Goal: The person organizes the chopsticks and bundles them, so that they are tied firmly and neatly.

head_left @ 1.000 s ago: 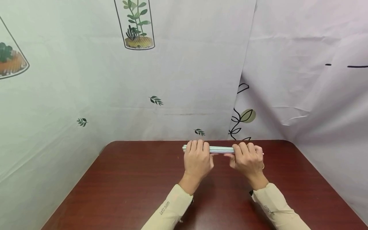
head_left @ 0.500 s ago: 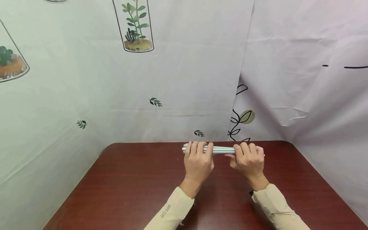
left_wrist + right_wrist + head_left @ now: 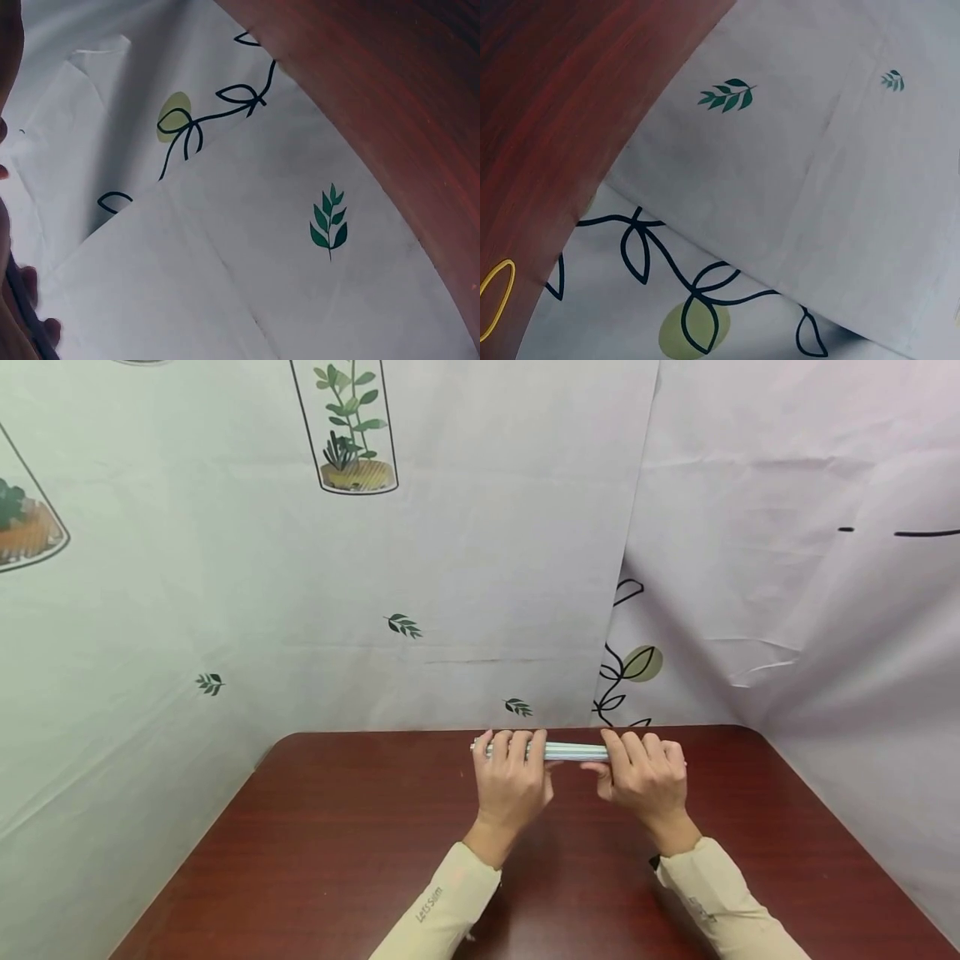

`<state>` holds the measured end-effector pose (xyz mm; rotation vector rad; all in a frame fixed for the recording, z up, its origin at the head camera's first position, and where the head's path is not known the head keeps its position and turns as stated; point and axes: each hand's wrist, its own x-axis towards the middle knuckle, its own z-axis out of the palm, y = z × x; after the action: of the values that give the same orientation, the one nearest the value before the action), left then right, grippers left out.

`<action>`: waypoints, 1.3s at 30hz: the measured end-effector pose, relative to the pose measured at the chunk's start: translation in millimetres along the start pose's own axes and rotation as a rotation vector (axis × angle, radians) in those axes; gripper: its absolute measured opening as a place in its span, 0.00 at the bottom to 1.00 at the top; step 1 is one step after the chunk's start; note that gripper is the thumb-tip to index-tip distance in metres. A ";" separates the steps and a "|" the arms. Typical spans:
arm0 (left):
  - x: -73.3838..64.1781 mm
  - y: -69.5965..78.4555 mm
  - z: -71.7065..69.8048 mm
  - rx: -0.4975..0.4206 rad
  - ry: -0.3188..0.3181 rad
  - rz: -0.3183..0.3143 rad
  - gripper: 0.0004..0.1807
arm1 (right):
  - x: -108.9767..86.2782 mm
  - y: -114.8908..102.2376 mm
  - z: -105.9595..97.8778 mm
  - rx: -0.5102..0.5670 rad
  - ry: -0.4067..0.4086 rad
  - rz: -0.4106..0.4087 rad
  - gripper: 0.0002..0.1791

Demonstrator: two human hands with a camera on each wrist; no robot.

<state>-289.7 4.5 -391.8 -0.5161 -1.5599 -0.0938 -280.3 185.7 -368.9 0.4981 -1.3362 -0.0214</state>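
Observation:
In the head view, a bundle of thin pale green, white and bluish sticks (image 3: 576, 752) is held level above the far part of the table. My left hand (image 3: 512, 781) grips its left part, fingers curled over the top and a few stick ends poking out beyond them. Around the right part curls my right hand (image 3: 645, 781), thumb below. A short stretch of the bundle shows between the two hands. In the left wrist view, fingers and a dark-looking stick (image 3: 28, 311) appear at the left edge. A thin yellow loop (image 3: 511, 279), like a rubber band, shows in the right wrist view.
The dark red wooden table (image 3: 337, 843) has rounded far corners. Behind it hangs a pale cloth (image 3: 480, 568) printed with leaves and plant jars; another cloth panel (image 3: 750, 568) hangs at the right.
The left hand's fingers spread along the sticks half a second ago and are closer together now. Both hands and the bundle have shifted slightly left in view.

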 end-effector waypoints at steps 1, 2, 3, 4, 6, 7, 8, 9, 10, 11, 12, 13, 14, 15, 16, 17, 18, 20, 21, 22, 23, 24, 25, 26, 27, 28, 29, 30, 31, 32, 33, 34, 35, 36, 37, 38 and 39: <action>-1.2 0.0 0.2 0.018 -0.037 -0.010 0.21 | 0.0 -0.7 0.0 0.000 0.005 -0.002 0.34; -2.3 0.1 0.4 0.036 -0.073 -0.021 0.22 | -0.1 -1.4 0.2 -0.001 0.010 -0.003 0.34; -3.1 0.2 0.6 0.053 -0.105 -0.030 0.22 | -0.3 -2.0 0.4 -0.002 0.010 -0.003 0.34; -3.4 0.1 0.6 0.064 -0.126 -0.035 0.23 | -0.6 -2.5 0.7 -0.002 0.012 -0.001 0.34; -3.0 -0.2 0.3 0.072 -0.150 -0.045 0.22 | -0.9 -3.3 1.3 0.002 0.012 0.004 0.34; -2.4 -0.4 0.0 0.073 -0.156 -0.051 0.21 | -1.0 -3.7 1.5 0.006 0.011 0.008 0.34; -1.8 -0.7 -0.2 0.076 -0.162 -0.055 0.19 | -1.0 -3.8 1.5 0.014 0.006 0.013 0.34; -1.1 -1.0 -0.5 0.079 -0.166 -0.058 0.18 | -1.1 -4.0 1.3 0.023 -0.001 0.016 0.34; -0.3 -1.2 -0.6 0.080 -0.168 -0.061 0.15 | -1.6 -3.8 1.3 0.033 -0.008 0.021 0.34; 0.4 -1.5 -0.5 0.080 -0.169 -0.064 0.13 | -2.0 -3.6 1.1 0.044 -0.015 0.024 0.33; 1.1 -1.8 -0.4 0.082 -0.170 -0.066 0.10 | -2.3 -3.4 0.8 0.056 -0.022 0.028 0.33; 1.5 -1.9 -0.4 0.084 -0.170 -0.066 0.08 | -2.7 -3.3 0.4 0.066 -0.029 0.031 0.33; 1.9 -2.0 -0.4 0.086 -0.170 -0.067 0.06 | -3.0 -3.1 0.1 0.076 -0.036 0.034 0.33; 2.1 -2.0 -0.5 0.087 -0.170 -0.068 0.05 | -3.3 -3.1 -0.1 0.081 -0.039 0.035 0.33; 2.2 -1.9 -0.6 0.088 -0.171 -0.069 0.04 | -3.4 -3.1 -0.2 0.084 -0.043 0.037 0.33; 2.2 -1.6 -0.8 0.089 -0.174 -0.071 0.05 | -3.4 -3.2 -0.3 0.085 -0.044 0.037 0.33; 2.3 -1.1 -1.2 0.090 -0.180 -0.074 0.05 | -3.4 -3.3 -0.4 0.084 -0.045 0.039 0.32; 2.2 0.1 -1.8 0.089 -0.195 -0.081 0.05 | -3.3 -3.5 -0.1 0.079 -0.042 0.040 0.32; 2.1 0.9 -2.2 0.087 -0.203 -0.085 0.06 | -3.3 -3.6 0.2 0.073 -0.037 0.039 0.32; 2.0 1.7 -2.6 0.087 -0.211 -0.087 0.07 | -3.1 -3.8 0.9 0.067 -0.029 0.040 0.32; 2.1 2.5 -2.9 0.086 -0.219 -0.090 0.09 | -3.2 -3.9 1.4 0.059 -0.021 0.040 0.32; 2.2 3.3 -3.1 0.086 -0.227 -0.092 0.10 | -3.4 -3.9 2.1 0.050 -0.012 0.040 0.32; 2.3 3.7 -3.5 0.086 -0.233 -0.094 0.12 | -3.4 -4.1 2.7 0.042 -0.004 0.038 0.32; 2.5 4.0 -4.0 0.087 -0.237 -0.095 0.12 | -3.6 -4.2 3.3 0.034 0.005 0.036 0.32; 2.6 4.2 -4.3 0.088 -0.243 -0.095 0.13 | -3.9 -4.2 3.9 0.028 0.012 0.034 0.32; 2.6 4.3 -4.6 0.089 -0.247 -0.096 0.13 | -4.4 -4.1 4.4 0.023 0.016 0.032 0.32; 2.6 4.4 -4.8 0.088 -0.250 -0.095 0.14 | -5.1 -3.8 4.4 0.021 0.017 0.027 0.32; 2.4 4.3 -5.1 0.084 -0.252 -0.091 0.15 | -5.9 -3.5 4.5 0.017 0.018 0.023 0.32; 1.9 4.3 -5.3 0.076 -0.254 -0.085 0.16 | -6.7 -3.0 4.3 0.015 0.016 0.019 0.32; 1.4 4.2 -5.5 0.069 -0.261 -0.080 0.18 | -7.5 -2.3 4.2 0.013 0.015 0.015 0.32; 0.7 4.2 -5.7 0.060 -0.268 -0.073 0.20 | -8.3 -1.5 4.0 0.011 0.012 0.013 0.31; 0.0 4.2 -6.0 0.050 -0.274 -0.065 0.22 | -9.0 -0.7 3.8 0.009 0.007 0.012 0.31; -0.7 4.2 -6.2 0.040 -0.283 -0.058 0.25 | -9.5 0.1 3.6 0.007 0.004 0.012 0.31; -1.4 4.2 -6.3 0.031 -0.293 -0.052 0.27 | -10.1 0.9 3.4 0.005 -0.001 0.012 0.32; -1.8 4.1 -6.4 0.024 -0.300 -0.048 0.28 | -10.3 1.5 3.2 0.005 -0.004 0.013 0.32; -2.2 3.9 -6.3 0.023 -0.304 -0.043 0.29 | -10.5 2.0 3.3 0.004 -0.007 0.015 0.32; -2.4 3.6 -6.2 0.024 -0.303 -0.038 0.30 | -10.5 2.2 3.3 0.002 -0.009 0.017 0.32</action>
<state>-282.6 4.7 -394.5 -0.4986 -1.8649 -0.0262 -286.5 189.6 -377.3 0.4886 -1.3496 -0.0082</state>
